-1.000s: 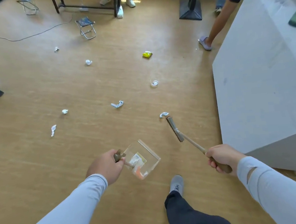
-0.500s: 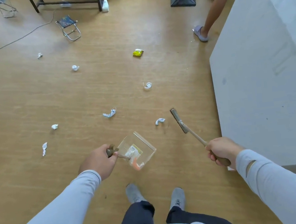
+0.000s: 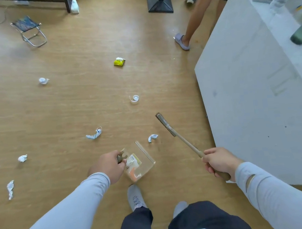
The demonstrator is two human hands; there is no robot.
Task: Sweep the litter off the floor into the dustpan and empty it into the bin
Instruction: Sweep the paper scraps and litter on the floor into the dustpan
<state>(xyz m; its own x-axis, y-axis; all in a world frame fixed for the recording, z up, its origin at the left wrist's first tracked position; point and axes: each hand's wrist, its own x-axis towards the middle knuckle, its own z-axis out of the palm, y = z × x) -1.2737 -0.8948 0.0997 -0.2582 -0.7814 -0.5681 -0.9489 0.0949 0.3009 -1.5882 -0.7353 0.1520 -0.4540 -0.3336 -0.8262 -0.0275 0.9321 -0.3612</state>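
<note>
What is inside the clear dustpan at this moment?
The clear plastic dustpan, held by the left hand, holds a pale wrapper and an orange scrap. Anything beneath them cannot be seen.

No legible text, brand, number or sign is present. The shoe (image 3: 135, 198) carries dark marking on its upper, too blurred to read. The yellow packet (image 3: 119, 62) on the floor shows printing that cannot be resolved. The wrapper (image 3: 133, 160) inside the dustpan (image 3: 141, 163) bears a yellow-edged label, unreadable. The crumpled paper (image 3: 152, 137) just beside the dustpan shows blue print, illegible.
</note>
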